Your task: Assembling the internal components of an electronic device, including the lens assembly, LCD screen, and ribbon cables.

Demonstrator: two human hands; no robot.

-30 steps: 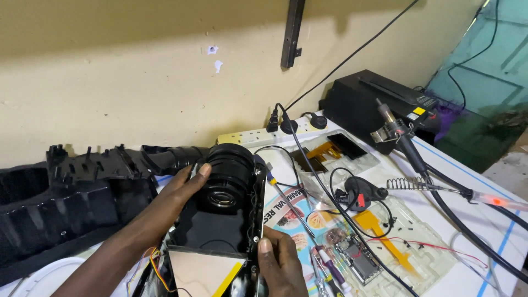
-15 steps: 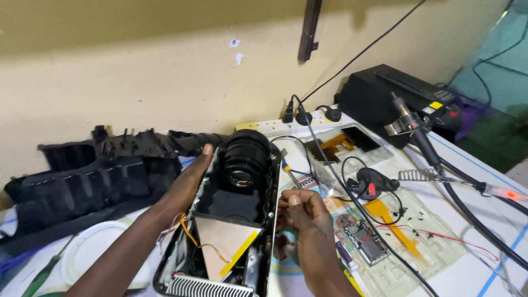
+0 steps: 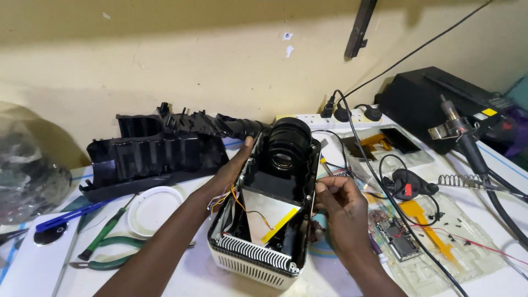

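An opened white projector (image 3: 258,263) with a black lens barrel (image 3: 287,142) lies on the bench in front of me, its insides and a yellow strip exposed. My left hand (image 3: 234,168) grips the casing's left wall, fingertips up by the lens. At the right rim, my right hand (image 3: 340,204) has its fingers pinched on a thin tool (image 3: 325,166) that points up toward the lens end.
A black plastic cover (image 3: 157,154) lies at the back left. A white round lid (image 3: 151,209), green pliers (image 3: 110,261) and a green screwdriver (image 3: 104,234) lie left. A clear tray (image 3: 473,258) with a circuit board (image 3: 396,237), cables, a power strip (image 3: 352,116) and a black hot-air station (image 3: 440,102) are right.
My left hand slid off the lens barrel onto the left wall. My right hand rose from the projector's front to its right rim. The view has shifted, showing more of the bench's left side.
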